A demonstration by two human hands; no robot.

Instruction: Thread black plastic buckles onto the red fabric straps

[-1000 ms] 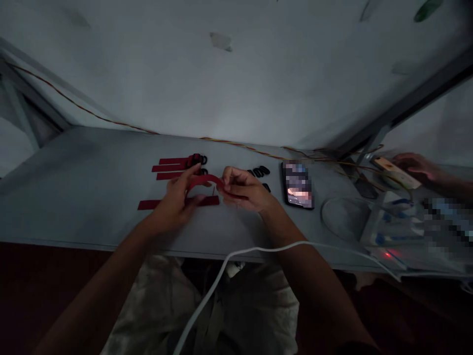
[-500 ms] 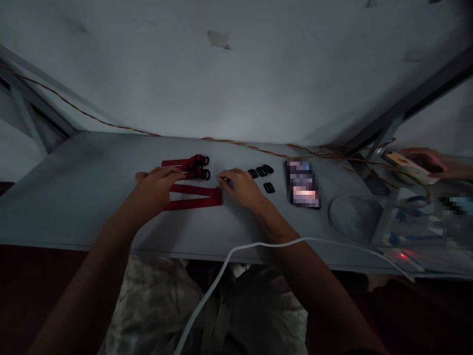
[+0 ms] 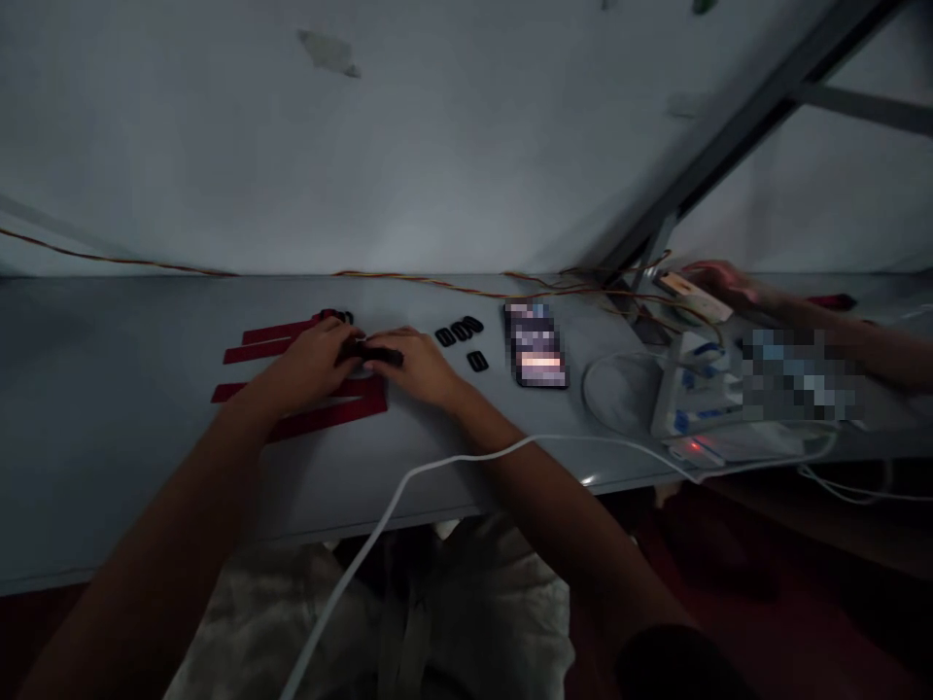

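Observation:
My left hand [image 3: 313, 365] reaches over several flat red straps [image 3: 273, 332] on the grey table, its fingers bent together at the fingertips of my right hand [image 3: 419, 367]. Between the two hands is a small dark piece [image 3: 384, 354], too dim to make out; both hands look closed on it. Just beyond my left fingers a black fitting [image 3: 342, 316] shows at the end of a red strap. A folded red strap [image 3: 368, 397] lies beneath and in front of my hands. Several black slide buckles [image 3: 458, 332] lie right of my right hand.
A phone [image 3: 539, 374] lies right of the buckles. Farther right are a power strip [image 3: 660, 408], a white cable [image 3: 466, 457] crossing before me, and another person's hand [image 3: 721, 280] at a pale phone [image 3: 696, 295]. Twisted wires [image 3: 408, 279] run along the wall.
The view has swung right. My hands have come together over the straps; my left fingers have curled and the right hand has moved left, away from the loose buckles.

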